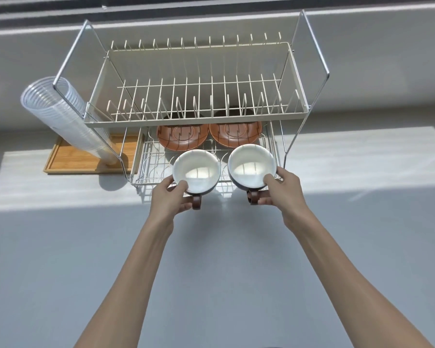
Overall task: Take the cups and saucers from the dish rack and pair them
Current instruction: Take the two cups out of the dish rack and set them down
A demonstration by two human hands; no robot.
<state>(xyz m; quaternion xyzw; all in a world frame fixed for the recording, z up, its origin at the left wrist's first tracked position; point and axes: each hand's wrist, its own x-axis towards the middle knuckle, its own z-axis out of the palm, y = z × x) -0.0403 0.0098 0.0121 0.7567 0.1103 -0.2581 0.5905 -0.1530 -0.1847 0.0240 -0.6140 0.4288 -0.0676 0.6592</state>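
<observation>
A big grey tabletop (60, 247) fills most of the view, with a bright band of sun across it. On it stands a metal dish rack (196, 106) with two levels. The top level holds nothing. A wooden tray (68, 159) lies on the left, partly under the rack, with a tall stack of clear plastic cups (60, 111) on it. Two brown saucers (182, 136) (235, 134) lie side by side at the back of the lower level. In front of them are two cups, white inside and dark outside. The left hand (167, 197) grips the left cup (196, 172) by its rim and handle. The right hand (284, 189) grips the right cup (251, 167) the same way. Both cups are at the front edge of the lower level, open side up.
</observation>
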